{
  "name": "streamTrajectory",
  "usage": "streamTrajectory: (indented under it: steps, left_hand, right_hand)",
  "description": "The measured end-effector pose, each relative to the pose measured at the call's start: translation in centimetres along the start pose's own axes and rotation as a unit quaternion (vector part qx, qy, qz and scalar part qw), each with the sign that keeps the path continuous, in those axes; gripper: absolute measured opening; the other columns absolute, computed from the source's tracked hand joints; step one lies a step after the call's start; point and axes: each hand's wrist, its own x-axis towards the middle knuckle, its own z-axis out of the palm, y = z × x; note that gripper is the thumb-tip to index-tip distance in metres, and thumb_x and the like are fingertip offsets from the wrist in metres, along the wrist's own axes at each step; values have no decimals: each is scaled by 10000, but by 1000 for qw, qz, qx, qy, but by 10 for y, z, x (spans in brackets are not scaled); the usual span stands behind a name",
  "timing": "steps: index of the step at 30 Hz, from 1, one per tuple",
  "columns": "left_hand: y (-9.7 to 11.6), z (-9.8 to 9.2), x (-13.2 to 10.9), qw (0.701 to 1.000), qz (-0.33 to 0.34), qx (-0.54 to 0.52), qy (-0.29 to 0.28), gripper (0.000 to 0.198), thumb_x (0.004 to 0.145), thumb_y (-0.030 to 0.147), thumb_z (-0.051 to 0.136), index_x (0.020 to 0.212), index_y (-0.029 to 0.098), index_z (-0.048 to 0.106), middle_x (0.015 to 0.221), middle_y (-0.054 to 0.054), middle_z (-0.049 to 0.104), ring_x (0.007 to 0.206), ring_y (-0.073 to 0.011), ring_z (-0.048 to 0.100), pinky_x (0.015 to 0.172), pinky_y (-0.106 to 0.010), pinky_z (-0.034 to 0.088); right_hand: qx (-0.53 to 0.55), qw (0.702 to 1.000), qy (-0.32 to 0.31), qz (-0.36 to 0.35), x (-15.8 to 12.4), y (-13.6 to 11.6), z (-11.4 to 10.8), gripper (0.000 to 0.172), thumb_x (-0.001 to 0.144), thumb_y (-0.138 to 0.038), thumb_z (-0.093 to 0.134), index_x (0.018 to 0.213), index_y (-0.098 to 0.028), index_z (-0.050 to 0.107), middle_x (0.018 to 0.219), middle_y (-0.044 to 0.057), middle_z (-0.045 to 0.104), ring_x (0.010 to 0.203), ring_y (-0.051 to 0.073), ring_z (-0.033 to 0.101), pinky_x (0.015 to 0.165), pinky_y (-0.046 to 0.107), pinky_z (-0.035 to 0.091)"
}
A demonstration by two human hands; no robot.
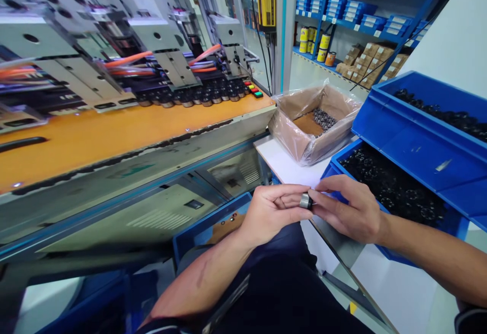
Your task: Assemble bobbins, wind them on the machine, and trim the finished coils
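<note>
Holding hand: left hand (266,215), fingers and thumb narrowed around a small silvery-and-black part (305,201).
Other hand: right hand (352,210), fingertips drawn together at the part's right side, apparently touching it (real pinch or just steadying, cannot tell).
Part position: between the two sets of fingertips, in front of the person's lap, near the edge of the white table (274,159); silvery band toward the left hand, black end toward the right.
Part work: looks like close two-handed fitting or checking of one piece (fingers hide much of it, so which is unclear).
Fingers next: in my judgement, calls for a firm left hold and small, precise right-finger moves; a slip could drop the part.
Blue bins: lower blue bin (462,228) heaped with black pieces, just beyond the right hand; upper blue bin (414,141) above it, more black pieces inside.
Lined box: carton (297,144) with clear plastic liner, small dark pieces in it.
Bench: orange bench top (152,131), rows of black-and-metal pieces (207,98) beside coloured buttons (253,89) (both hands well apart from these).
</note>
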Motion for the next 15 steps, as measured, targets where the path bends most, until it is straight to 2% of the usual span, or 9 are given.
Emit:
streamTrajectory:
  steps: [3,5,8,10,12,15]
  left_hand:
    - [-1,1,0,999,-13,25,19,403,518,116,921,899,166,799,812,-43,797,687,-178,749,705,-281,638]
    - [-6,5,1,999,0,35,29,397,517,148,929,890,149,793,802,-51,795,688,-184,748,692,-284,637]
    - [-15,13,1,996,67,41,51,361,549,200,926,876,152,779,784,-48,789,714,-188,753,701,-287,637]
    - [-17,15,2,984,142,75,72,383,567,218,921,917,163,775,851,-64,794,757,-187,757,724,-277,635]
    - [-14,13,3,957,232,162,68,392,595,211,910,963,172,780,929,-87,791,786,-177,754,724,-245,624]
    - [-5,6,5,881,358,309,13,298,663,192,871,949,186,792,883,-85,790,750,-157,745,684,-209,606]
  right_hand:
    - [-10,999,-15,-39,-2,2,0,217,883,-128,648,1093,-71,651,842,78,637,763,162,629,631,270,560]
    - [-13,998,-18,-64,-2,4,1,254,882,-135,650,1116,-37,631,821,86,633,742,174,619,597,285,547]
    - [-33,996,-6,-78,-1,5,1,293,898,-153,628,1159,-23,606,849,115,653,785,203,641,632,322,576]
    - [-22,998,12,-60,0,2,-1,296,903,-126,598,1188,-48,595,911,137,674,874,222,667,698,346,605]
    - [20,999,28,-10,2,-3,-2,286,889,-85,591,1175,-82,602,954,141,687,934,218,678,750,345,619]
    - [81,994,37,62,4,-12,1,238,867,-52,606,1097,-108,632,930,120,691,884,185,687,755,308,624]
